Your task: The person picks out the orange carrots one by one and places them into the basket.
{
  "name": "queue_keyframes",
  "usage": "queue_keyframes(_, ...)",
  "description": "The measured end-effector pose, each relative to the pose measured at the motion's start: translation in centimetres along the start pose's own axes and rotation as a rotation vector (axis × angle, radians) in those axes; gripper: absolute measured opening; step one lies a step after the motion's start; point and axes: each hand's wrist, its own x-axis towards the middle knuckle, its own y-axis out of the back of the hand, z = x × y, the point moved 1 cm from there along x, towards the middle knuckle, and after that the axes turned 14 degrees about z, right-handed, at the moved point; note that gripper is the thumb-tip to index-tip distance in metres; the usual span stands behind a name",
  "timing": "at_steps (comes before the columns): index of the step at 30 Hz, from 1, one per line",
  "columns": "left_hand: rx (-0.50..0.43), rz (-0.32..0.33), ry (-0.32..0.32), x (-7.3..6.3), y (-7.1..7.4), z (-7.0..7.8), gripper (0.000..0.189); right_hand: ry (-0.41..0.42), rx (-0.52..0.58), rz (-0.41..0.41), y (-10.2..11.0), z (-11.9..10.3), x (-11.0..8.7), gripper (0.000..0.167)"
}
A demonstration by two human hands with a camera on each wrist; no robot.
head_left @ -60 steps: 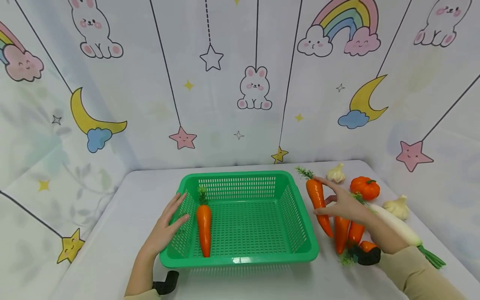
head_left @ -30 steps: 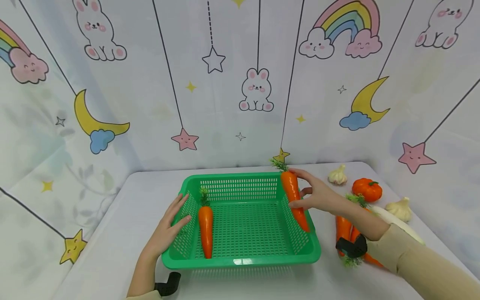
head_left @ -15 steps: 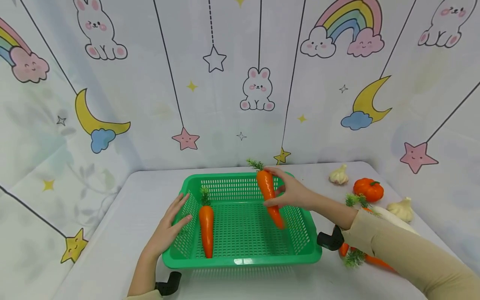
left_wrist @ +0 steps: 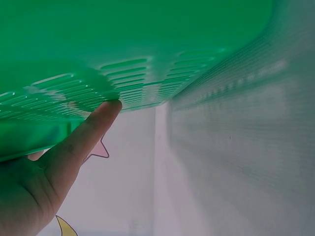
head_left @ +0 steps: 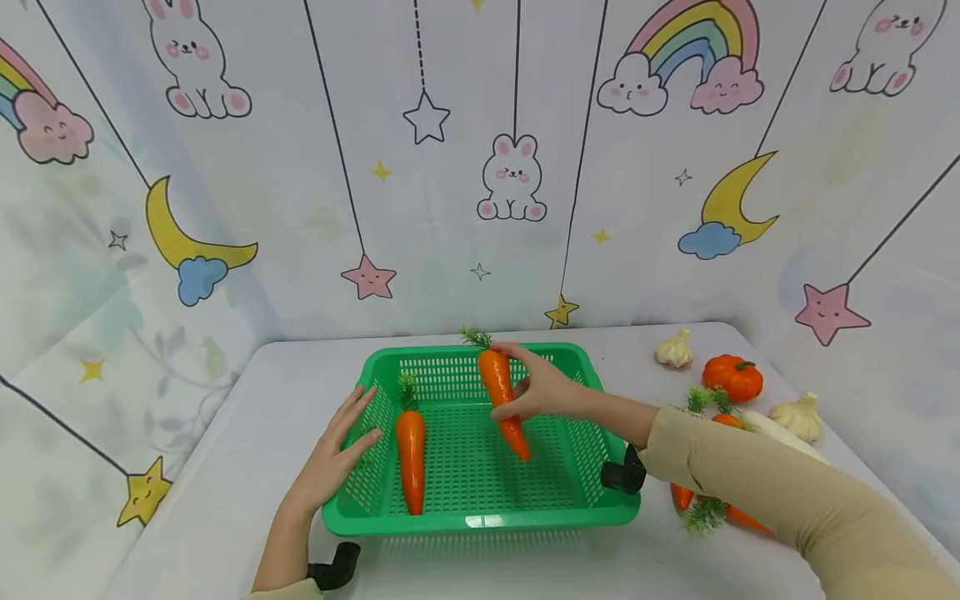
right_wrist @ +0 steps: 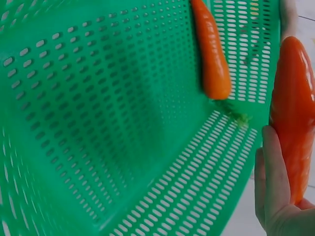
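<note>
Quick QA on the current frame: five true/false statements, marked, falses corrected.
1. The right hand holds a carrot over the green basket. True.
2. The left hand holds a carrot too. False: it is at the basket's left side, holding none.
3. Another carrot lies in the basket, leafy end toward the far side. True.
4. Two garlic bulbs lie in the basket. False: both garlic bulbs are on the table, right of it.
5. The right sleeve partly hides the long white vegetable. True.
</note>
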Motion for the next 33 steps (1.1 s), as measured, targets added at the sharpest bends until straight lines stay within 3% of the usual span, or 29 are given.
queue_keyframes(18,0.003,0.003,0.002,0.0,0.1,0.1,0.057,-0.043,-0.092,-0.092,-5.6,1.8,2.3,0.088)
queue_keyframes(33,0.003,-0.003,0.001,0.0,0.1,0.4,0.057,-0.184,-0.129,-0.135,-8.8,2.1,4.0,0.085)
